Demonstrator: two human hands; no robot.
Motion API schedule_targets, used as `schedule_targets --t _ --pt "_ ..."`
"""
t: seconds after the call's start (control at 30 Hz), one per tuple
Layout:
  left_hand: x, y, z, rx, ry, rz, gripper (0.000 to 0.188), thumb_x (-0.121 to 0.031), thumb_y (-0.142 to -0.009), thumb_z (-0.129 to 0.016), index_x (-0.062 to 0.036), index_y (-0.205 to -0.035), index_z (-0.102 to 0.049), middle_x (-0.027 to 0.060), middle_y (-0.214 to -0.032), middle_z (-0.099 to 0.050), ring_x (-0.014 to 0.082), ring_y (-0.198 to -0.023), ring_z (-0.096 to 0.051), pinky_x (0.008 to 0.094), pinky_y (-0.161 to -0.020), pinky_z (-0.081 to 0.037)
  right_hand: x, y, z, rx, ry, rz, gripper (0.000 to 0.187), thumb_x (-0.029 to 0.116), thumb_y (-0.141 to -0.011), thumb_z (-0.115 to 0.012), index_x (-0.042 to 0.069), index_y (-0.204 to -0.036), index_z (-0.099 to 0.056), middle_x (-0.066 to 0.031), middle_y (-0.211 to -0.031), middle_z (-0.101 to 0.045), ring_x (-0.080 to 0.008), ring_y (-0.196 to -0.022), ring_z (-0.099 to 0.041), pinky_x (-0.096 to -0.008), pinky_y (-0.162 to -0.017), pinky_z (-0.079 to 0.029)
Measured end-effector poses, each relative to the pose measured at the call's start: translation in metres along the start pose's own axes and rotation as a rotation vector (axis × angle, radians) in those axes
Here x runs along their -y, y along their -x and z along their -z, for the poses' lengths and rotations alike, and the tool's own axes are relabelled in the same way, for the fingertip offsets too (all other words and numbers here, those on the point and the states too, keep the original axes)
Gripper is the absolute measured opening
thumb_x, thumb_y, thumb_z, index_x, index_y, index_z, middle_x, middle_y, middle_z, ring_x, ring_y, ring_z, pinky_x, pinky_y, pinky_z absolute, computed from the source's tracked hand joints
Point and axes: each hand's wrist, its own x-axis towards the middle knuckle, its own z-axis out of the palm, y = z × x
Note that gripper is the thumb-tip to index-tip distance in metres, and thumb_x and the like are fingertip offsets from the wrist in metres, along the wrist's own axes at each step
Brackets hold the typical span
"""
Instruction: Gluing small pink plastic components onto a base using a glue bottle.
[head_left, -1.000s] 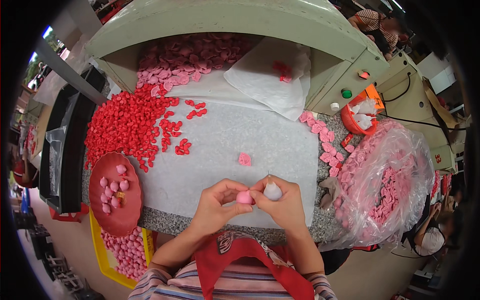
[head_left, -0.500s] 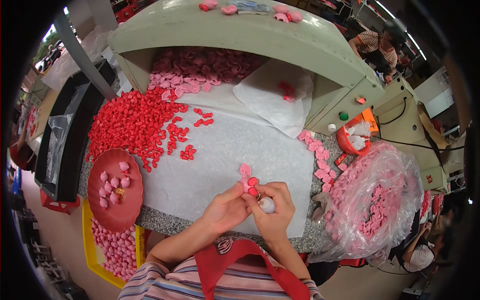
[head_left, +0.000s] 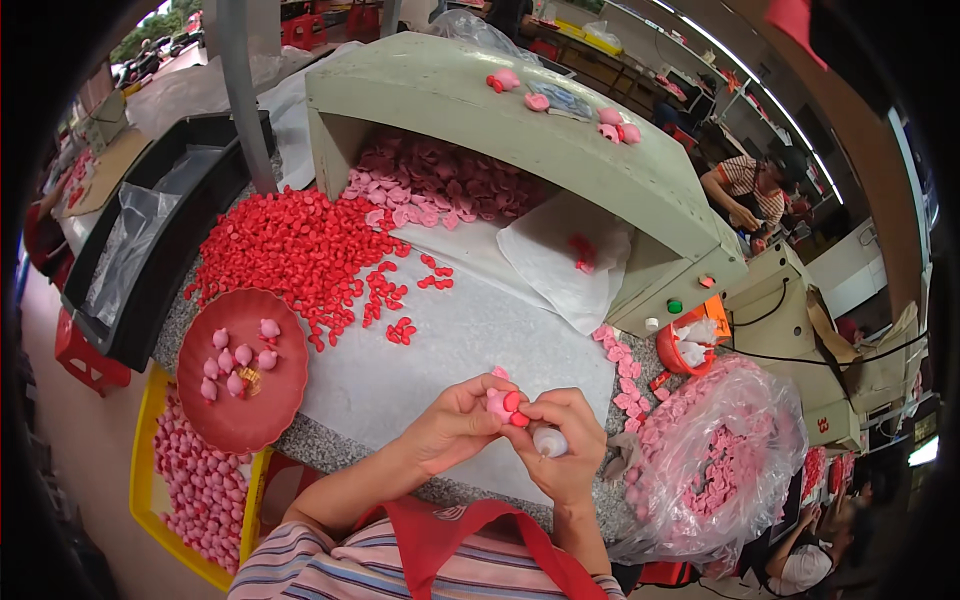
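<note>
Over the white sheet, my left hand (head_left: pixel 448 425) is closed round a small round pink toy figure (head_left: pixel 497 401) with red foot-shaped parts on its right side. My right hand (head_left: pixel 572 455) is closed on a small white bottle (head_left: pixel 549 442), held against the palm. Its thumb and index finger meet at the red parts of the figure. Part of the pink figure is hidden behind my left fingers. Farther left on the table spreads a heap of small red foot-shaped pieces (head_left: pixel 280 245), with a few loose ones nearer the middle.
A red scalloped plate (head_left: pixel 285 400) bears several pink figures, above a yellow crate (head_left: pixel 150 440) full of more. A beige machine hood (head_left: pixel 440 95) shelters flat pink pieces. At right are a red cup (head_left: pixel 672 352) and a clear bag (head_left: pixel 775 450) of pink parts. A co-worker (head_left: pixel 745 195) sits beyond.
The whole view has tilted and shifted. The pink figure is turned, its upper part now mostly behind my fingers. Both hands keep hold, the right thumb and index finger still at the red parts.
</note>
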Motion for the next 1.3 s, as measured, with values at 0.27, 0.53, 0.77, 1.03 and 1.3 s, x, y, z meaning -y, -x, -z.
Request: schedule_targets --t 0.27,0.53,0.77,1.03,1.3 --pt "-0.017 0.011 0.009 0.018 -0.050 -0.075 0.033 -0.010 -0.078 -0.066 -0.0032 -0.106 -0.050 0.0073 -0.101 -0.055 0.0210 -0.098 -0.055 0.0354 -0.086 -0.044 0.012 -0.016 -0.015 0.094 0.025 0.008 0.028 0.001 -0.057 -0.078 0.003 -0.080 -0.063 -0.0073 -0.075 -0.058 -0.0146 -0.065 -0.056 -0.0238 -0.054 -0.044" --pt "-0.036 0.013 0.009 0.020 -0.188 0.002 0.034 -0.014 -0.075 -0.070 -0.0036 -0.101 -0.051 0.0090 -0.102 -0.052 0.0210 -0.097 -0.055 0.0348 -0.081 -0.049 0.014 -0.010 -0.029 0.051 -0.088 -0.087 0.031 0.006 -0.057 -0.081 0.003 -0.082 -0.061 -0.0056 -0.078 -0.056 -0.0135 -0.065 -0.056 -0.0232 -0.055 -0.045" --pt "-0.034 0.017 -0.005 0.078 -0.161 0.140 0.037 -0.018 -0.067 -0.077 -0.0051 -0.093 -0.053 0.0088 -0.098 -0.051 0.0178 -0.090 -0.053 0.0294 -0.079 -0.047 0.029 0.007 -0.016 0.016 -0.014 -0.051 0.031 0.009 -0.058 -0.081 0.004 -0.080 -0.060 -0.0080 -0.075 -0.058 -0.0157 -0.063 -0.058 -0.0243 -0.053 -0.046" --pt "-0.006 0.028 -0.018 0.041 -0.238 0.098 0.038 -0.015 -0.063 -0.080 -0.0031 -0.089 -0.055 0.0091 -0.095 -0.053 0.0169 -0.088 -0.054 0.0286 -0.077 -0.047 0.031 0.027 0.002 0.006 -0.009 0.020 0.028 0.012 -0.060 -0.080 0.004 -0.078 -0.060 -0.0084 -0.071 -0.059 -0.0176 -0.060 -0.058 -0.0252 -0.052 -0.046" --pt "0.001 0.039 -0.030 -0.087 -0.424 0.158 0.043 -0.010 -0.061 -0.080 -0.0004 -0.095 -0.055 0.0089 -0.095 -0.057 0.0160 -0.088 -0.057 0.0291 -0.081 -0.048 0.018 0.048 0.015 0.022 -0.098 0.036 0.029 0.011 -0.059 -0.081 0.004 -0.079 -0.061 -0.0078 -0.072 -0.059 -0.0163 -0.061 -0.057 -0.0246 -0.053 -0.045"
